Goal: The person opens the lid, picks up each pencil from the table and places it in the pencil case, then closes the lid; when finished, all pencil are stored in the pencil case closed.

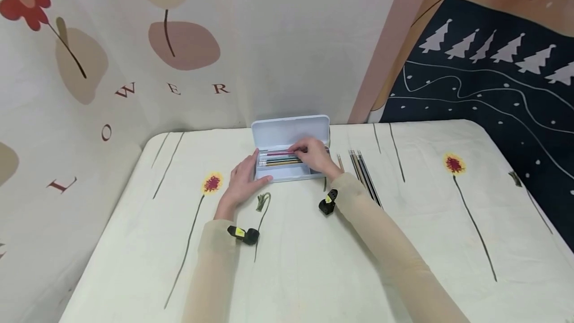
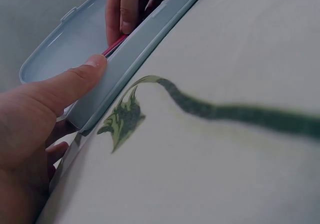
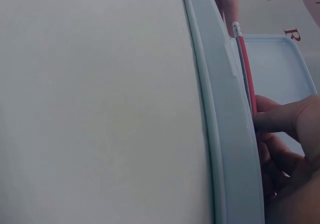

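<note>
A pale blue pencil case [image 1: 291, 132] lies with its lid raised at the far side of the table. My right hand [image 1: 314, 156] reaches over its tray and pinches a red pencil [image 3: 248, 69] between thumb and fingers. The pencil lies lengthwise along the case, its white eraser end toward the left. Beneath the hand, several other pencils [image 1: 280, 162] rest in the tray, partly covered by the hand. My left hand [image 1: 242, 181] holds the left end of the case, its thumb [image 2: 80, 84] on the front wall and its other fingers around the left side.
Right of the case, several dark pencils [image 1: 365, 178] lie side by side on the cloth, partly under my right sleeve. A short light-coloured pencil-like stick [image 1: 340, 163] lies nearer the case. A printed curtain [image 1: 287, 54] hangs right behind the flower-patterned tablecloth [image 1: 291, 263].
</note>
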Available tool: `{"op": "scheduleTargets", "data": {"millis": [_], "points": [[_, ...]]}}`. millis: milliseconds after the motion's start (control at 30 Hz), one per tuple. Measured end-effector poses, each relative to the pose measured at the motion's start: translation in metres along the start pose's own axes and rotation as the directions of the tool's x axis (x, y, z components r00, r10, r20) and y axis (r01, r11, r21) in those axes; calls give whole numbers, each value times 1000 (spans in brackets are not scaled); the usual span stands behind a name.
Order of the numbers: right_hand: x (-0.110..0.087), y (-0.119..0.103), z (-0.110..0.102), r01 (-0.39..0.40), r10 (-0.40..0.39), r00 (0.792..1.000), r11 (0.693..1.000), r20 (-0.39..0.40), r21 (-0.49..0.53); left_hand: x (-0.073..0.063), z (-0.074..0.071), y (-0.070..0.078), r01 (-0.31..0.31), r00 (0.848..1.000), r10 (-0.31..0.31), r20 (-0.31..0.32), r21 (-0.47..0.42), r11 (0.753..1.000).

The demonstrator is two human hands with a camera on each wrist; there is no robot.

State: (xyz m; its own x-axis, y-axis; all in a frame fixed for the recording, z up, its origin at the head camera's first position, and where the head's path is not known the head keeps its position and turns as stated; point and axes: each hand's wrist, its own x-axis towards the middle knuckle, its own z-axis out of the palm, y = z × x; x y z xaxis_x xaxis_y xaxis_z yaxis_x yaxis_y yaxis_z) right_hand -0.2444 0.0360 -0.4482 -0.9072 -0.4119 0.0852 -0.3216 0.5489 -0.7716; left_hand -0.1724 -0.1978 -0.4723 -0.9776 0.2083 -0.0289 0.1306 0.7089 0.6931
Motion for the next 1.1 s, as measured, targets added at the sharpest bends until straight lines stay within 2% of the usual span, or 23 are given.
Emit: {"op": "scheduleTargets", "data": {"millis": [400,833,1100], "points": [[1,4,0,-33,34,998,999,-48,26,1,0,1,-3,1000,3,-4,-3,1000],[-3,10,-8,-39,40,999,998,-18,55,-1,-1,3,20,1000,-20,-1,-2,1000],[-13,11,-12,-46,46,999,996,9,75,-1,-1,4,23,1000,-23,1,-13,1000]]}}
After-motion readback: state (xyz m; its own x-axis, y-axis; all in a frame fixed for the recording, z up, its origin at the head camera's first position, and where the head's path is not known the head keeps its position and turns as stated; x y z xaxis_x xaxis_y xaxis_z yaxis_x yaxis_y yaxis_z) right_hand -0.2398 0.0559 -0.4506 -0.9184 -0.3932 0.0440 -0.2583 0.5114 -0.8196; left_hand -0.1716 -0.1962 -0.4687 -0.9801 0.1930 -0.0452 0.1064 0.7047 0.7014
